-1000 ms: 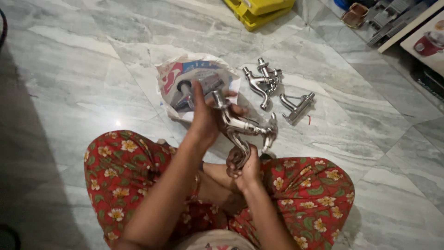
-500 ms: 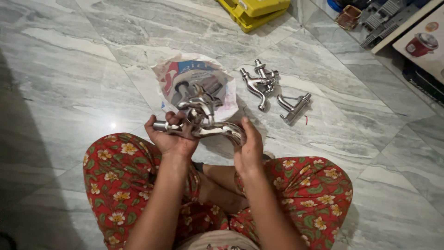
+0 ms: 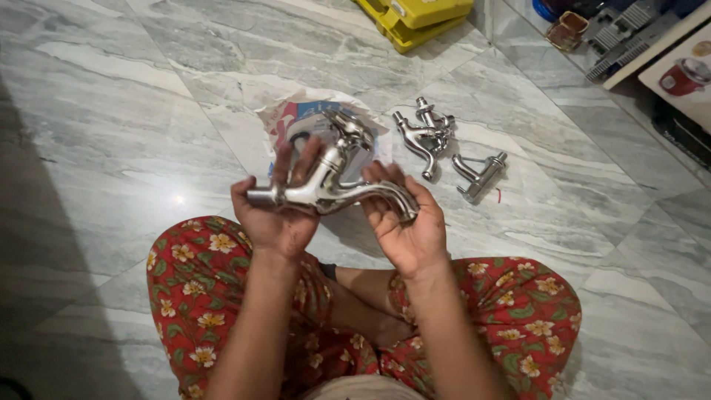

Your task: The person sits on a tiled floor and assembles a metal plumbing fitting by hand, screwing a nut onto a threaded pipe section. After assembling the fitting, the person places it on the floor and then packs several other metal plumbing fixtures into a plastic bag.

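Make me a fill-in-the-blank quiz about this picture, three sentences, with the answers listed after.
1. Both hands, the left hand and the right hand, hold one chrome ____ above the lap.
2. Two more chrome taps lie on the ____ floor.
3. At the top edge sits a ____ plastic case.

Answers: tap; marble; yellow

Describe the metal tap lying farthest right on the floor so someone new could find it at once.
Start at the grey marble floor ahead of the seated person's red floral trousers. Right of the clear plastic bag lie two chrome taps; the farthest-right tap is the plain straight one, unlike the curved-spout tap beside it.
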